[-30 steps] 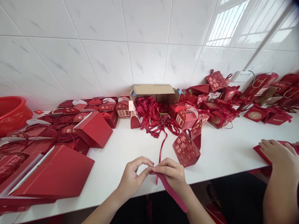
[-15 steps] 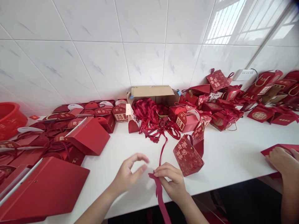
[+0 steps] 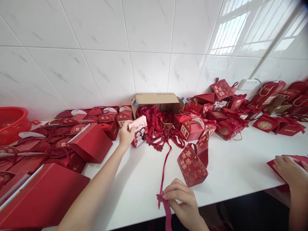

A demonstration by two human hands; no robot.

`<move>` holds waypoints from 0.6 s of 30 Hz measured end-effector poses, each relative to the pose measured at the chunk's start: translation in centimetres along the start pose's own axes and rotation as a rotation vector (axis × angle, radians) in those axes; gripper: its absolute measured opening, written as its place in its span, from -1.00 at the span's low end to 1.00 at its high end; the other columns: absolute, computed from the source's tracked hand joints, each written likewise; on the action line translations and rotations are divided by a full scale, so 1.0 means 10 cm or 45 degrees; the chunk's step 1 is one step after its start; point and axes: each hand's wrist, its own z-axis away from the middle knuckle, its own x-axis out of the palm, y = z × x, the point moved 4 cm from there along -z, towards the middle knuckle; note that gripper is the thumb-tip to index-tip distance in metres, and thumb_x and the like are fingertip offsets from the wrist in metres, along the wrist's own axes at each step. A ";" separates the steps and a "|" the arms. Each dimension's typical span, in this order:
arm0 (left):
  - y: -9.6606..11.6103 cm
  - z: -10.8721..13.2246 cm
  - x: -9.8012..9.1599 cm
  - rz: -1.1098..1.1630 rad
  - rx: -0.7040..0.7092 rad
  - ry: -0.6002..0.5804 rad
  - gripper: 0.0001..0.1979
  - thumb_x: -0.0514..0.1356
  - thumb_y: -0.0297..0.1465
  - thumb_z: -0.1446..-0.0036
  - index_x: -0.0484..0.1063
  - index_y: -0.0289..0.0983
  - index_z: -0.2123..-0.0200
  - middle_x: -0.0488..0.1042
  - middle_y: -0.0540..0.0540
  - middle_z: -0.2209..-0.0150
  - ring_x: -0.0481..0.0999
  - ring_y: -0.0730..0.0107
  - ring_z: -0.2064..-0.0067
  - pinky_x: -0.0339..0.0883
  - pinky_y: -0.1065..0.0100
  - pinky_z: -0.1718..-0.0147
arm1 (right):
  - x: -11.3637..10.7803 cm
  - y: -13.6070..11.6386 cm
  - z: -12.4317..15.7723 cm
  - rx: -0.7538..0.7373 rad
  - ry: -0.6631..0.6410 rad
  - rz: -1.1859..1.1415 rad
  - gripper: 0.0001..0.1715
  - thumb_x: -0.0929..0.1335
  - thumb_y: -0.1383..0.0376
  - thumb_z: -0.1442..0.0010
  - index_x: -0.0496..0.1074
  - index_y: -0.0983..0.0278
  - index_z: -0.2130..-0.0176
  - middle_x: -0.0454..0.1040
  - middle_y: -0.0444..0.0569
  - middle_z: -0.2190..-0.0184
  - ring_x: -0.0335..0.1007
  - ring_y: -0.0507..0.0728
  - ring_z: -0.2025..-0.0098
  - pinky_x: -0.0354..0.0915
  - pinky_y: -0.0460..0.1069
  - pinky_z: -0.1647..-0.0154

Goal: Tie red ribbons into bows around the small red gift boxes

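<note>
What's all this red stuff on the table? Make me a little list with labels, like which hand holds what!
Left hand: grips a small box with a cartoon picture on it
Right hand: pinches a red ribbon at the table edge
Beside the ribbon: patterned red bag, standing
Behind: cardboard box and ribbon pile
Far left: red basin
Far right: another person's hand on a flat red sheet
Table: white

left hand (image 3: pixel 125 134) grasping small box (image 3: pixel 139 131), right hand (image 3: pixel 183 200) pinching ribbon (image 3: pixel 165 179) (red)
</note>
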 end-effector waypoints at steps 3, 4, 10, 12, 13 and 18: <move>0.03 0.38 -0.29 0.092 -0.023 -0.114 -0.77 0.18 -0.31 -0.02 0.37 -0.27 0.23 0.51 -0.11 0.27 0.53 0.24 0.25 0.41 0.30 0.27 | -0.06 -0.03 -0.01 0.025 0.033 -0.061 -0.65 0.33 0.58 -0.11 0.51 0.16 0.25 0.52 -0.06 0.43 0.36 0.08 0.38 0.31 -0.02 0.40; 0.06 0.54 -0.39 0.113 -0.041 -0.143 -0.75 0.19 -0.28 -0.03 0.38 -0.28 0.24 0.51 -0.11 0.30 0.53 0.25 0.28 0.42 0.32 0.31 | -0.07 -0.04 -0.02 0.038 0.055 -0.058 -0.67 0.34 0.56 -0.11 0.52 0.15 0.26 0.51 -0.07 0.42 0.36 0.09 0.36 0.30 -0.01 0.38; 0.38 1.52 -0.76 0.252 -0.116 -0.162 -0.80 0.21 -0.24 -0.08 0.39 -0.27 0.35 0.44 -0.21 0.00 0.46 0.17 -0.02 0.41 0.28 0.15 | 0.10 -0.02 -0.12 0.196 0.117 0.087 -0.80 0.41 0.42 -0.08 0.58 0.11 0.40 0.29 0.01 -0.09 0.23 0.27 -0.12 0.21 0.17 0.00; 0.46 1.75 -0.76 0.373 -0.140 -0.152 -0.84 0.19 -0.28 -0.14 0.37 -0.25 0.30 0.51 -0.17 0.09 0.47 0.23 -0.01 0.37 0.25 0.05 | 0.22 -0.01 -0.15 0.233 0.086 0.059 -0.81 0.41 0.41 -0.07 0.59 0.11 0.40 0.21 0.00 -0.18 0.14 0.31 -0.21 0.15 0.24 -0.12; 0.49 1.84 -0.75 0.413 -0.152 -0.143 -0.86 0.18 -0.30 -0.16 0.36 -0.25 0.29 0.53 -0.15 0.16 0.50 0.26 0.03 0.38 0.26 0.06 | 0.28 -0.01 -0.16 0.242 0.077 0.046 -0.81 0.42 0.41 -0.07 0.59 0.11 0.39 0.19 -0.01 -0.20 0.12 0.32 -0.22 0.15 0.25 -0.14; 0.55 2.11 -0.69 0.480 -0.229 -0.124 -0.85 0.17 -0.28 -0.18 0.32 -0.24 0.27 0.53 -0.09 0.27 0.55 0.34 0.22 0.44 0.35 0.24 | 0.44 0.01 -0.16 0.336 0.062 -0.103 -0.80 0.41 0.42 -0.06 0.60 0.11 0.37 0.24 0.01 -0.16 0.33 0.25 -0.07 0.42 0.08 0.17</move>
